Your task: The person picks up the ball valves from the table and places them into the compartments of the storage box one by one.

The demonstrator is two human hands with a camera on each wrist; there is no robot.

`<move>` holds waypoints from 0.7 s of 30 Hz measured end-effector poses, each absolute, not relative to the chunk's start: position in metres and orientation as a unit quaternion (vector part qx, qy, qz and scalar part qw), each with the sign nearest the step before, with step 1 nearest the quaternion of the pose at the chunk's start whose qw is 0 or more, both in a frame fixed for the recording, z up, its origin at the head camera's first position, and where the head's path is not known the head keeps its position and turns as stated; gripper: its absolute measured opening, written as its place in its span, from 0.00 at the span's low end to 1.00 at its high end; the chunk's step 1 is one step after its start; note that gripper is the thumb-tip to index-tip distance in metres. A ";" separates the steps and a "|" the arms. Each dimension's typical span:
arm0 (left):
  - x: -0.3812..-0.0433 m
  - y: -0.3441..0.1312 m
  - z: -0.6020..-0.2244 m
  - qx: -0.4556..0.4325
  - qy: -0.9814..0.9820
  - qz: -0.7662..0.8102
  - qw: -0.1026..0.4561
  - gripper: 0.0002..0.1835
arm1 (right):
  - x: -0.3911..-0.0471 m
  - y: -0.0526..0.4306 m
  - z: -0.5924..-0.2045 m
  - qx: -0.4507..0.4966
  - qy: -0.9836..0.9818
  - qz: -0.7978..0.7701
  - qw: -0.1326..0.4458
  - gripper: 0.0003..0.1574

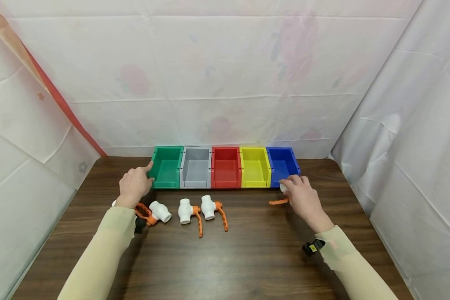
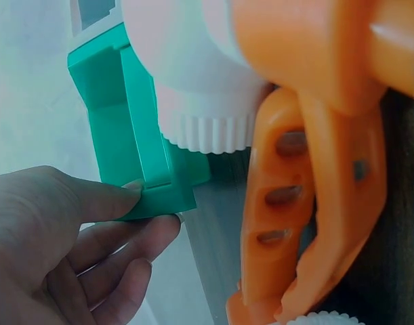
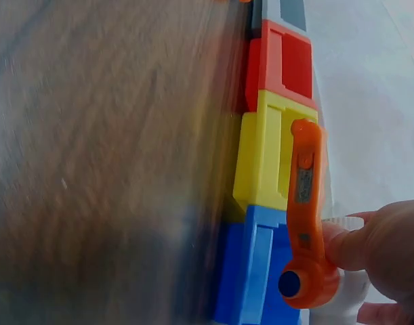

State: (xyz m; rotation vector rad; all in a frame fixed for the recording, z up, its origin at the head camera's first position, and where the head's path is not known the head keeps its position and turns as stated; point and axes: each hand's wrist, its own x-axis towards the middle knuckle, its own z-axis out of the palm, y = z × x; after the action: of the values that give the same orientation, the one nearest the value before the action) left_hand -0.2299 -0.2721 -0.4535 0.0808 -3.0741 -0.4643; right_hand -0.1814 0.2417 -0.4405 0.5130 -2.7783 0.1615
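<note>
At the left end of the bin row my left hand (image 1: 135, 184) pinches the side wall of the green bin (image 1: 153, 180); in the left wrist view its thumb (image 2: 115, 201) lies on the rim. A white ball valve with an orange lever (image 3: 307, 196) is gripped by my right hand (image 1: 303, 198), held close over the front of the blue bin (image 1: 283, 160). Its white body is partly hidden behind the fingers. Near my left wrist lies a similar valve (image 1: 160, 211), and a further one is mostly hidden under that forearm. Two more valves, the middle one (image 1: 185, 211) and the right one (image 1: 208, 207), lie before the bins.
Between the green and blue bins stand a grey bin (image 1: 196, 184), a red bin (image 1: 226, 184) and a yellow bin (image 1: 255, 183), side by side. They sit at the back of a brown wood-grain table (image 1: 240, 258). White printed cloth (image 1: 225, 75) hangs behind and at both sides.
</note>
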 end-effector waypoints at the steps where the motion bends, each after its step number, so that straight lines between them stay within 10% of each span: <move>1: -0.230 -0.272 -0.453 0.026 -0.988 -0.149 0.017 0.33 | -0.184 0.243 -0.439 0.183 -0.969 0.052 0.157 0.23; 21: -0.228 -0.271 -0.452 0.031 -0.987 -0.155 0.019 0.33 | -0.228 0.258 -0.419 0.299 -0.926 0.037 0.228 0.26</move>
State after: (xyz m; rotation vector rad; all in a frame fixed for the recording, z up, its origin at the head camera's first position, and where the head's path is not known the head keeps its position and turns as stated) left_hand -0.2279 -0.2710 -0.4522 0.0973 -3.0654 -0.4812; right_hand -0.2283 0.2581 -0.4192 0.8225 -2.5507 0.1022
